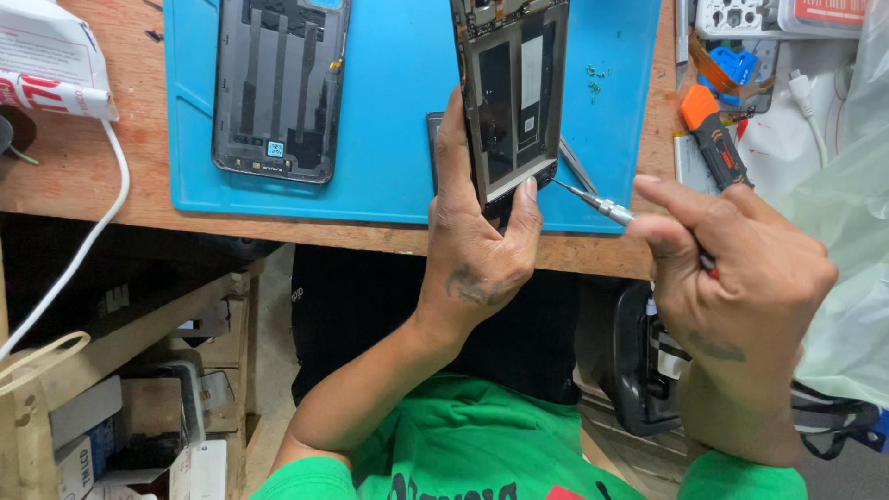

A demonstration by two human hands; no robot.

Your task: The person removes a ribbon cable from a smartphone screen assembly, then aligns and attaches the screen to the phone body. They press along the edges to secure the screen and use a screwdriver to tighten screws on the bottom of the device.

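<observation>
The left hand point(477, 250) grips 1 opened phone body point(512, 93), holding it upright on edge above the blue work mat point(398, 139), with the thumb pressed along its left side and a fingertip curled round its lower right corner. Just right of that corner, the right hand point(741, 278) is closed round 1 small screwdriver point(597, 202), whose thin metal tip touches the phone's bottom edge; the tool's handle is hidden inside the fingers. The phone body is dark, its back removed, showing a grey frame, black inner panels and a pale strip down the middle. Well to the left of the left hand, flat on the mat, lies 1 dark grey back cover point(278, 88), inner side up, with ribbed strips and a small square sticker near its lower edge. Behind the phone, near the left hand's fingertips, 1 pair of metal tweezers point(579, 167) rests on the mat. Above the right hand, on the wooden bench, lies 1 orange-and-black tool point(713, 134). A white cable point(79, 250) hangs over the bench edge far left of both hands.
</observation>
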